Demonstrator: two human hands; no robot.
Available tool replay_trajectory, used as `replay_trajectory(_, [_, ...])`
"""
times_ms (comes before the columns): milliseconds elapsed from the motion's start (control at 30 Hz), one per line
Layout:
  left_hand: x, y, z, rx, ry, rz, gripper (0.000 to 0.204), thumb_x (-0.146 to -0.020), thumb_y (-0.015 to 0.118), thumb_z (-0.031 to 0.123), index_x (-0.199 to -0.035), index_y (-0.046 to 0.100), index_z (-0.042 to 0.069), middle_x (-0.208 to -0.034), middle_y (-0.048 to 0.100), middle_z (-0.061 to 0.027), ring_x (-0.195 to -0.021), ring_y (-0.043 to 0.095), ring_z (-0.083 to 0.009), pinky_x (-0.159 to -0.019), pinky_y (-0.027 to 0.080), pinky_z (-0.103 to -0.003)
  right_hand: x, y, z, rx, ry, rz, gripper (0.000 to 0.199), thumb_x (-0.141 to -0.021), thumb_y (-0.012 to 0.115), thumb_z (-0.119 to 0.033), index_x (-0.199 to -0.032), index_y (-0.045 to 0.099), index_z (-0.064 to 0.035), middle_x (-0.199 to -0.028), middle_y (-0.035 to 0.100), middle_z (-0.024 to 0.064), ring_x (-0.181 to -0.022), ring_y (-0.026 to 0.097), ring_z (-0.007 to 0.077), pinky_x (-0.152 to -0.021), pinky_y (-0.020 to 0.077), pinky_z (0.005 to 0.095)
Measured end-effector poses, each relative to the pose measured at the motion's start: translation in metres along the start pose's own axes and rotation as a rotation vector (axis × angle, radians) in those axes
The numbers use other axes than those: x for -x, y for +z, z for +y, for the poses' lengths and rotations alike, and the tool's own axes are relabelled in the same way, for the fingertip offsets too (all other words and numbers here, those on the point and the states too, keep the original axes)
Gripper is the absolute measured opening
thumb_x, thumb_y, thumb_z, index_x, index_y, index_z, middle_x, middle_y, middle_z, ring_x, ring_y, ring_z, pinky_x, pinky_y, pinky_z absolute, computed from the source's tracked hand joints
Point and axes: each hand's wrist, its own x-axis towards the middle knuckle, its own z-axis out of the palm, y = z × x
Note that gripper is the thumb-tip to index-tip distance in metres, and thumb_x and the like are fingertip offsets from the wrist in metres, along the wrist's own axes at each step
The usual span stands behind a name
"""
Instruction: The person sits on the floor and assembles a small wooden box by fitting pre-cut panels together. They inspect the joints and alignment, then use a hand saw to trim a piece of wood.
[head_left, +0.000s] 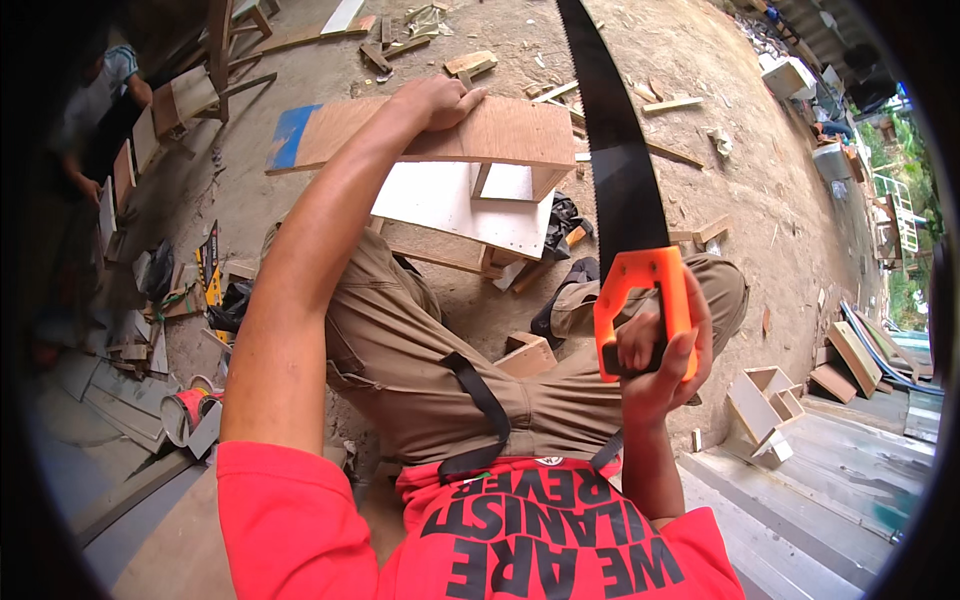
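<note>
My right hand is closed round the orange handle of a hand saw. The long black blade points up and away from me, its toothed edge to the left, beside the right end of a plywood board and apart from it. That board has a blue-painted left end. It lies across a white-topped wooden frame in front of my knees. My left hand grips the board's far edge, fingers curled over it and partly hidden.
Wood offcuts litter the dirt ground ahead. A small wooden box stands at the right, near metal sheets. At the left are a red can and a yellow-and-black tool. Another person is at the far left by wooden pieces.
</note>
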Motion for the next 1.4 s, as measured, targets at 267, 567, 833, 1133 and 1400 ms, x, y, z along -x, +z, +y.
replay_trajectory(267, [-0.005,-0.004,0.001,-0.014,0.026,0.019,0.064,-0.103,0.035,0.055,-0.109,0.074,0.005,-0.111,0.071,-0.0226,-0.107,0.066,-0.0401,-0.096,0.050,-0.048,-0.115,-0.006,0.099,0.545,-0.178,0.127,0.042,-0.094,0.074,-0.027,-0.121,0.060,0.0018,-0.077,0.065,0.0107,-0.069,0.062,0.0128,-0.062,0.0508,0.0293])
replay_trajectory(567, [-0.008,0.002,-0.008,-0.016,0.025,0.028,0.066,-0.103,0.034,0.053,-0.102,0.075,0.002,-0.111,0.070,-0.0257,-0.106,0.065,-0.0441,-0.096,0.050,-0.049,-0.149,0.008,0.186,0.678,0.254,0.059,0.064,-0.080,0.077,-0.058,-0.106,0.067,-0.0005,-0.088,0.071,0.0204,-0.083,0.071,0.0308,-0.076,0.0552,0.0394])
replay_trajectory(833, [-0.014,-0.004,0.006,-0.175,0.238,0.035,0.062,-0.101,0.039,0.053,-0.147,0.045,0.011,-0.150,0.048,-0.0174,-0.135,0.048,-0.0381,-0.114,0.032,-0.057,-0.142,0.020,0.184,0.542,0.209,0.095,0.045,-0.083,0.078,-0.044,-0.093,0.067,-0.0014,-0.071,0.068,0.0109,-0.066,0.065,0.0193,-0.063,0.0522,0.0355])
replay_trajectory(1133, [-0.004,0.004,0.097,-0.160,0.440,-0.131,0.122,-0.060,0.085,0.058,-0.161,0.020,0.033,-0.152,0.036,-0.0262,-0.144,0.036,-0.0424,-0.110,0.037,-0.061,-0.149,0.012,0.192,0.499,0.221,0.093,0.040,-0.086,0.080,-0.040,-0.094,0.069,-0.0025,-0.069,0.067,0.0052,-0.062,0.061,0.0112,-0.058,0.0489,0.0291])
replay_trajectory(1400, [-0.002,0.020,0.098,-0.169,0.440,-0.062,0.098,-0.062,0.086,0.043,-0.149,0.039,0.040,-0.144,0.040,-0.0193,-0.141,0.036,-0.0418,-0.106,0.034,-0.068,-0.138,0.015,0.191,0.419,0.206,0.177,0.044,-0.085,0.078,-0.045,-0.095,0.068,-0.0026,-0.070,0.068,0.0096,-0.064,0.066,0.0177,-0.061,0.0518,0.0334])
